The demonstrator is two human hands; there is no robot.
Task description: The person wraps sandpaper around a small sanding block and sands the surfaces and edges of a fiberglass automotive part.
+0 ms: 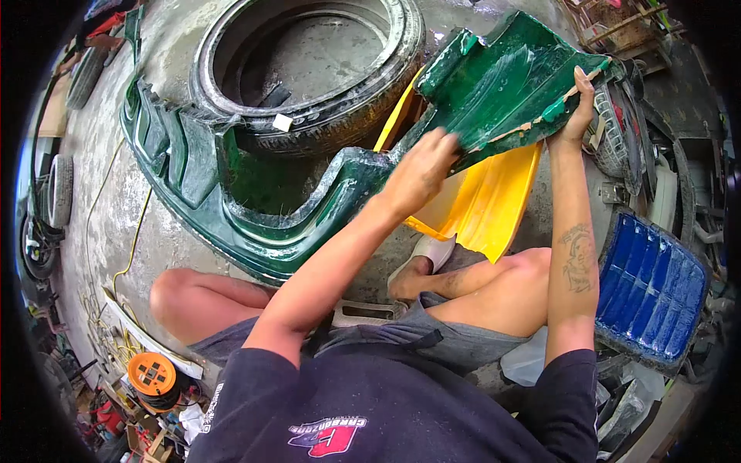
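A large green moulded panel (262, 231) curves from the upper left over the legs to the upper right, its inner face glossy and streaked. My left hand (423, 171) is closed over its middle, near the long edge, fingers slightly blurred; what it holds, if anything, is hidden. At the panel's right end my right hand (575, 116) grips the edge, thumb on top, beside a ragged tan strip. A yellow curved panel (490, 204) lies underneath, partly covered by the green one. Behind the green panel is a tire (309, 127) lying flat, with a small white block (282, 123) on it.
A blue ribbed panel (652, 285) is at the right, near plastic sheeting (629, 401). An orange cable reel (152, 373) and yellow cord (135, 251) are at the left. More tires (60, 190) stand along the far left. My crossed legs are below the panels.
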